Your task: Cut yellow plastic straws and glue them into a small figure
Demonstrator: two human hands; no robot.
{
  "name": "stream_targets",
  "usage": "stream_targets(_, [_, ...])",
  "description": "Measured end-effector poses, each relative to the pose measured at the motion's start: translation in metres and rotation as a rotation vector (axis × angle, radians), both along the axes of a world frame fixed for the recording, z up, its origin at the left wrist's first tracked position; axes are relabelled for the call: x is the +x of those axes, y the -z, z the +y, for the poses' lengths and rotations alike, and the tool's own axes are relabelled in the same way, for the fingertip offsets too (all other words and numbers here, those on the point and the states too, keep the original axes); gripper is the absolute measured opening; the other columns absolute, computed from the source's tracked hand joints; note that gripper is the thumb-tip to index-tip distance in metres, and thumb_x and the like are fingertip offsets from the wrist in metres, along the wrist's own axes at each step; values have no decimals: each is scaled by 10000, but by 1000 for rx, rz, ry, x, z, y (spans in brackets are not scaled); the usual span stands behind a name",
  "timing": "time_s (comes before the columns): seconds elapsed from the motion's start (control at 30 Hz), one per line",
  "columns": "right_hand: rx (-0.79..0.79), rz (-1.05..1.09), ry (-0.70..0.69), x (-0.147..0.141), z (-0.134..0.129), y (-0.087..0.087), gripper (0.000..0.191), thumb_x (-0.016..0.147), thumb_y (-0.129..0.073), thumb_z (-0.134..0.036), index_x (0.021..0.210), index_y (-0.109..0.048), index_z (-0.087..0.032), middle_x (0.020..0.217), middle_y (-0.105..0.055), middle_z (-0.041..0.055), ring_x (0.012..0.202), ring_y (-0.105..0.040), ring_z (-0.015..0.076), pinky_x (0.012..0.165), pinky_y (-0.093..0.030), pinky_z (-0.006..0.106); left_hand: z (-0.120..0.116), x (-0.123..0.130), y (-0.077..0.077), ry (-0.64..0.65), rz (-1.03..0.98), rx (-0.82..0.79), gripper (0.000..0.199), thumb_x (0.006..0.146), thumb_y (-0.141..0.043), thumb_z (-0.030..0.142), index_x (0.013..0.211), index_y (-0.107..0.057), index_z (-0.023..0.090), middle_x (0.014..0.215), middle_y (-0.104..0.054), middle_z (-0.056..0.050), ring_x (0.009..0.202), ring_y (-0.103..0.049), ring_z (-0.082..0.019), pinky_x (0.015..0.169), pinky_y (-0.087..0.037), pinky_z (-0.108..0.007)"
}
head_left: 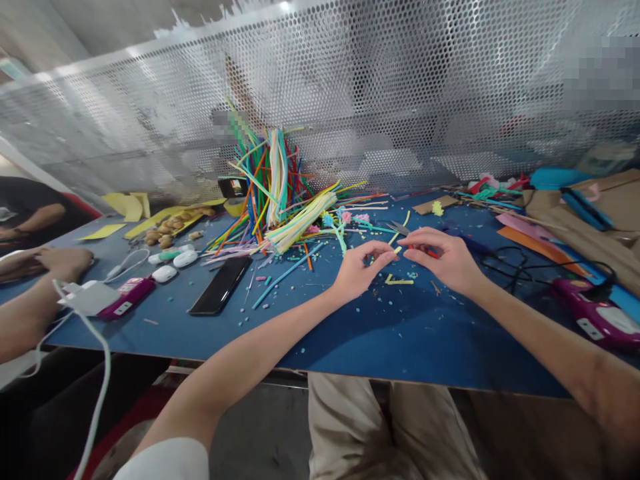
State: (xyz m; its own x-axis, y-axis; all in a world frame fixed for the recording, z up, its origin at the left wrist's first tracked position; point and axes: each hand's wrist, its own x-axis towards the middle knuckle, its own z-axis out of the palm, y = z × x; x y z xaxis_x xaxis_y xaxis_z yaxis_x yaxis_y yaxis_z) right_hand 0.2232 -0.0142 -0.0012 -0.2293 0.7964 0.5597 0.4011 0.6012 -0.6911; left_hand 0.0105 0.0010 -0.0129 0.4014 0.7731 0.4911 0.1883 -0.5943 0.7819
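In the middle of the head view my left hand (363, 270) is closed, thumb and forefinger pinching a short pale yellow strip (397, 250), which looks like a piece of pipe cleaner. My right hand (443, 259) is bent close to it, fingers closed around small scissors (398, 228). Their blades point away to the left, and a bit of red handle shows between finger and thumb. Below both hands lies a bent yellow piece (400, 281) among small clippings. Behind my left hand are pink and blue fluffy flower shapes (345, 218) with a mint green stem.
Bundles of coloured pipe cleaners (277, 180) stand against the perforated metal screen (350, 87). A black phone (221, 287) lies on the blue table (320, 340). Purple power strips (127, 298) sit at both sides, with cables. Another person's arm (30, 303) rests at left; cardboard (565, 213) lies right.
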Motion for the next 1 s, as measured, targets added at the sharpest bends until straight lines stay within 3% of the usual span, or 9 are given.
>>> stream_targets(0.17, [-75,136,-20,-8,-1,10,199,807,-736,-450,869,-765,-263,945,-719,57,869,-650,218,713,-534,352,1,2,5,-11,-9,0,262,913,-604,415,967,-691,173,914,-717,-30,788,-628,-123,752,-511,-251])
stream_targets(0.4, [-96,244,-49,-11,0,15,157,786,-767,-398,846,-758,-254,918,-705,47,836,-645,206,724,-525,350,1,1,5,7,17,-21,312,916,-588,445,979,-696,160,901,-719,-41,787,-625,-131,744,-488,-243])
stream_targets(0.63, [-66,168,-48,-12,-3,11,120,834,-720,-369,827,-714,-249,879,-686,32,819,-635,201,748,-511,349,3,0,6,17,91,-25,353,913,-576,493,967,-693,165,869,-733,-34,737,-634,-127,704,-480,-236])
stream_targets(0.83, [-32,27,90,2,0,9,183,911,-605,-410,928,-663,-237,931,-700,44,828,-650,206,804,-516,370,14,-12,1,-58,544,392,330,917,-571,494,854,-711,202,802,-720,-24,777,-631,-151,766,-434,-277])
stream_targets(1.0, [50,-109,155,17,10,10,173,918,-585,-396,948,-657,-242,926,-707,43,857,-661,220,845,-513,383,14,-20,-11,-27,772,508,211,949,-509,351,964,-677,225,937,-729,-13,883,-647,-174,786,-427,-294])
